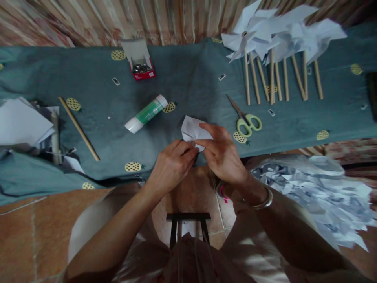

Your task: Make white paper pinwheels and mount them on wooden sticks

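Note:
Both hands meet over a small folded piece of white paper (192,127) at the near edge of the table. My left hand (175,163) pinches the paper's lower left part. From the other side, my right hand (220,151) has its fingers on the paper's right part, thumb and index close to the left fingertips. Just beyond to the left lies a green and white glue stick (149,112). Scissors with light green handles (247,122) rest right of the hands. The exact fold under the fingertips is hidden.
White paper pinwheels (282,33) on wooden sticks lie at the back right. An open red box (144,74) holds small metal pieces. A lone stick (79,127) and a paper stack (25,124) lie left. A bag of paper scraps (318,192) stands below right.

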`<state>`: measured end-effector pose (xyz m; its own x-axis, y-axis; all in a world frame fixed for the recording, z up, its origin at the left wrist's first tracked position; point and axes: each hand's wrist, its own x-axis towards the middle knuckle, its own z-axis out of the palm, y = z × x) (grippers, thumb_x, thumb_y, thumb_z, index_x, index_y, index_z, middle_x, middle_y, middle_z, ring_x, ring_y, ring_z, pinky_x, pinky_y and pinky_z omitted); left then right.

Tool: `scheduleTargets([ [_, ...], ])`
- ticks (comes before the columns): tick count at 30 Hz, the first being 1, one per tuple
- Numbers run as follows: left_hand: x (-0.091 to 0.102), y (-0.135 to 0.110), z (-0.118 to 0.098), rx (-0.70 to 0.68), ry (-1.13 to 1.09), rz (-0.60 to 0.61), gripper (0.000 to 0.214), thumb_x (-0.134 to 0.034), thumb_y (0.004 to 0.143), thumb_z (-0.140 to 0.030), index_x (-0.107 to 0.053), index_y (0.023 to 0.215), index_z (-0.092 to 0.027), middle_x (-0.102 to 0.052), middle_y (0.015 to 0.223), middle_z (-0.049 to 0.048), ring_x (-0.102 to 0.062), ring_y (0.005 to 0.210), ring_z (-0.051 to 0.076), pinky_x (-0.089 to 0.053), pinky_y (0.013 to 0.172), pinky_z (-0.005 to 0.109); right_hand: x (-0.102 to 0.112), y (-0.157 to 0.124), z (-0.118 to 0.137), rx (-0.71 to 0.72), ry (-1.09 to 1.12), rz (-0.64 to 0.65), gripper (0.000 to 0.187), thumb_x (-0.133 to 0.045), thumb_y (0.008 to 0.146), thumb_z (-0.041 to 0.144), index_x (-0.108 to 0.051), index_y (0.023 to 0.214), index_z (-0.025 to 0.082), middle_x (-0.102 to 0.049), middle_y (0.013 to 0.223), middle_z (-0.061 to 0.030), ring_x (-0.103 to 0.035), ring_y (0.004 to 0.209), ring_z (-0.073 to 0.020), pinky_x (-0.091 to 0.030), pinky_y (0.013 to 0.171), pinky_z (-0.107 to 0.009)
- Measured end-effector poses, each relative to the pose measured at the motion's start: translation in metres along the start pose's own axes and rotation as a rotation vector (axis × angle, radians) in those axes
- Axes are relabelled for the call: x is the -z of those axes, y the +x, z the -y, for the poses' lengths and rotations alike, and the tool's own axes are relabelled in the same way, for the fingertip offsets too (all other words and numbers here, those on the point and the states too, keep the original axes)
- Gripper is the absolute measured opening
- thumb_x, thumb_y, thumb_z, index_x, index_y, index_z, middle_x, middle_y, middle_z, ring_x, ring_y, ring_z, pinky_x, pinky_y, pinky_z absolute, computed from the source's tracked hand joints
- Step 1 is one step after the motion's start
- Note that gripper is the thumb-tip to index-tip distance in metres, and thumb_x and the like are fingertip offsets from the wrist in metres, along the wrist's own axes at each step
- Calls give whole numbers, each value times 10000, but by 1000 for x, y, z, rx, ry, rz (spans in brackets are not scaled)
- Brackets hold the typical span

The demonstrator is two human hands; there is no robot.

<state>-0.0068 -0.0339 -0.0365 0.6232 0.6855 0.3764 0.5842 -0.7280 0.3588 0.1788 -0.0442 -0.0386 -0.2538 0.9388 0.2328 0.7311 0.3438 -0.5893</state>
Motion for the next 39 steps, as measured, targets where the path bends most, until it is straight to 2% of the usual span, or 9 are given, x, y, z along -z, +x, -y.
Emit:
scheduleTargets([
  [6,2,-1,3,-16,10,-1,172,-532,950,-150,-683,1027,-127,-707,969,92,-634,854,176,-564,728,305,11,9,-13,-68,29,-77,443,-461,815,83,-668,1181,223,-617,1361,-80,-568,1271,-273,-450,1102,-515],
  [15,10,8,30,2,96,-77,154,-547,933,-135,-699,957,-142,-704,971,95,-578,905,212,-513,772,336,15,9,-7,-64,-7,-72,375,-453,820,83,-719,1057,200,-698,1232,-95,-662,1134,-260,-511,1034,-497],
  [18,10,8,23,6,79,-92,155,-544,937,-152,-685,1001,-144,-704,1001,96,-569,926,221,-489,778,347,15,8,-5,-53,-10,-61,353,-455,828,87,-716,1040,191,-706,1217,-108,-673,1114,-255,-518,1012,-490],
  [21,7,9,10,-18,60,-54,155,-581,935,-226,-673,1041,-160,-706,1030,78,-578,945,222,-468,771,347,16,7,-4,-31,-32,-47,349,-445,829,83,-712,1040,163,-708,1211,-126,-678,1088,-257,-527,985,-479],
  [26,1,12,0,-46,113,-17,132,-582,939,-229,-682,993,-161,-720,978,64,-576,900,220,-418,718,350,16,6,-3,-9,-59,-42,360,-435,823,65,-714,1051,91,-704,1203,-170,-672,1067,-279,-530,971,-473],
  [39,-3,15,-7,-79,180,-25,122,-566,930,-149,-686,915,-139,-727,919,58,-594,817,206,-394,700,349,22,3,-9,-39,-36,-43,387,-457,769,38,-731,1028,125,-715,1193,-152,-679,1100,-269,-514,1018,-497],
])
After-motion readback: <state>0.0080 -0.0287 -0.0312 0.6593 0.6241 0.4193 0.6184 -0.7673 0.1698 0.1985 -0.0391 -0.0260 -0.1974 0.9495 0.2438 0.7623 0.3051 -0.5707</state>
